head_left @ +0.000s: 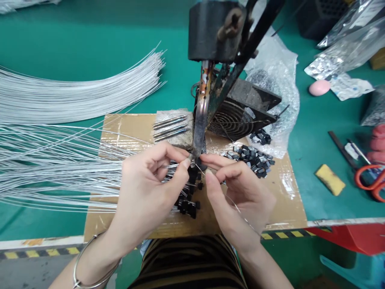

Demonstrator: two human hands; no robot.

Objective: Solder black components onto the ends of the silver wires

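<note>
My left hand (pixel 153 184) is closed in a pinch, thumb against forefinger, on the end of a thin white wire (pixel 172 165). Its fingertips sit just left of the flat tip of the soldering iron (pixel 200 138), which points down from a stand. On the other side of the tip, my right hand (pixel 237 196) pinches a fine strand of solder wire (pixel 203 170) that trails back across the palm. The small part at the tip is mostly hidden by fingers. Below lie wires with black connectors (pixel 188 206) on their ends.
Cardboard (pixel 285 200) covers the green bench here. A bundle of white wires (pixel 90 98) lies left. Behind the iron are a metal rod pad (pixel 171 126) and a black fan (pixel 234 120). Loose black connectors (pixel 251 158), a yellow sponge (pixel 330 179) and scissors (pixel 371 180) lie right.
</note>
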